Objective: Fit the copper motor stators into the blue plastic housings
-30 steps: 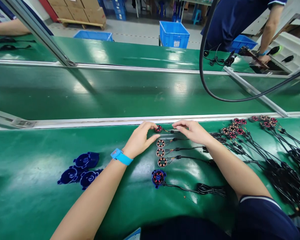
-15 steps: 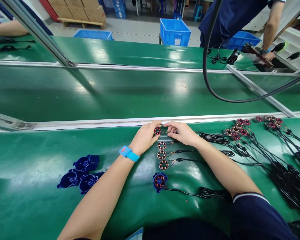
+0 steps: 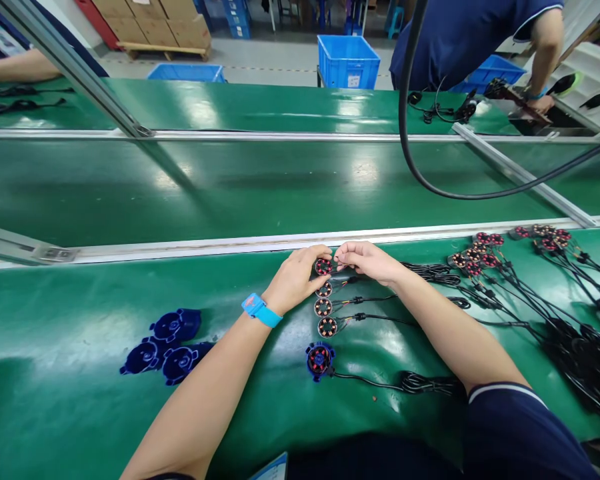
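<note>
A red-wound motor coil ring (image 3: 323, 267) is held between the thumb and fingers of my left hand (image 3: 296, 275), near the table's far edge. Just to its right my right hand (image 3: 367, 260) pinches the thin wires that come off this ring. Below them three copper-coloured coil rings (image 3: 323, 307) lie in a column, with black cables running right. Nearer to me a blue housing (image 3: 320, 361) holds a red-wound ring, its cable bundled at the right. Several empty blue housings (image 3: 174, 327) lie beside my left forearm.
Piles of coil rings (image 3: 474, 257) with black cables (image 3: 577, 357) lie at the right. A metal rail (image 3: 220, 245) borders the table's far side. A thick black cable (image 3: 445, 193) hangs over the upper right. Beyond, a person's hand (image 3: 541, 104) works near blue bins (image 3: 349, 61).
My left hand and the red-wound ring have moved slightly right and down. My right hand's fingers have drawn together on the wires. Across the bench, the other person's body has shifted.
</note>
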Demonstrator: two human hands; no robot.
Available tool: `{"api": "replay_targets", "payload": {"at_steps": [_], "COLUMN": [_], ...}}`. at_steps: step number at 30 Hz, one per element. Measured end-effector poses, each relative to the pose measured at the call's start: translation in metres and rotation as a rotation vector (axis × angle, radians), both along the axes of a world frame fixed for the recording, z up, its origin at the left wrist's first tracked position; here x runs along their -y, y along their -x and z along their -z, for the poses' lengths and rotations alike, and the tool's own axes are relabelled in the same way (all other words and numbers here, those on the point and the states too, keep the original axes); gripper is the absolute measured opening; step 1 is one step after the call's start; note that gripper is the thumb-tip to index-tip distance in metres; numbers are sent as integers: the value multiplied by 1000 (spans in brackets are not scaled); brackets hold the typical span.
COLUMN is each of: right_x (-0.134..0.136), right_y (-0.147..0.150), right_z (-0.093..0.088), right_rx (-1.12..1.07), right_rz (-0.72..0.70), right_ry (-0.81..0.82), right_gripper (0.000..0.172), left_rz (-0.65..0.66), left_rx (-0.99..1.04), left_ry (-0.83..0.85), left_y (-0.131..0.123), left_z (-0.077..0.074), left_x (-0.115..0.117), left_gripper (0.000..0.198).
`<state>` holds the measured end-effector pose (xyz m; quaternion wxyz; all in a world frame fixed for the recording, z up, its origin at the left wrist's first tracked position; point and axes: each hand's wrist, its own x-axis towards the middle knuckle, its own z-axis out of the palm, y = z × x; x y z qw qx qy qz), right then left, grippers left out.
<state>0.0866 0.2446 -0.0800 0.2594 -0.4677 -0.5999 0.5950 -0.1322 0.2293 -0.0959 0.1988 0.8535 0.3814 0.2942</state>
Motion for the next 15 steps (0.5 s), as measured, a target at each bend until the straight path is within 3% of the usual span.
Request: {"api": "replay_targets", "payload": {"at_steps": [3, 6, 10, 15], "right_x": [0, -2, -5, -9], "right_y": [1, 0, -6, -13], "right_z": [5, 10, 13, 12], "right_rx": [24, 114, 188, 159], "right_rz": [21, -19, -98, 100], "right_ry": [-74, -166, -200, -283], "right_gripper": [14, 21, 32, 30], "left_rz": [28, 88, 150, 134], "left_rx": [-16, -26, -65, -195], "left_ry": [42, 144, 203, 173], "left_y": [2, 7, 12, 16], "left_z": [-2, -4, -9, -16], "left_x": [-3, -7, -7, -4], "left_gripper": [30, 13, 21, 21]}}
